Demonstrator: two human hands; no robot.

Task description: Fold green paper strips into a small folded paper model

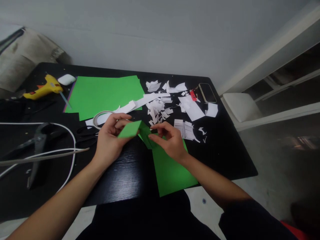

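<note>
My left hand [108, 141] grips a folded piece of green paper [131, 129] between thumb and fingers, raised over the black table. The piece is bent into angled panels. At its right side, the thumb and index finger of my right hand [172, 141] close on the paper's edge, though the exact contact is hard to make out. Beneath my right hand and forearm lies a flat green sheet [172, 176] near the table's front edge. A roll of tape [96, 120] sits just behind my left hand, beside black-handled scissors [86, 133].
Larger green sheets [105, 93] lie at the back, crossed by a white paper strip [127, 107]. White scraps [156, 108] are strewn centre and right, near a phone [207, 93]. Left are a yellow glue gun [47, 88], a white cable [72, 133] and pliers-like tool [38, 143].
</note>
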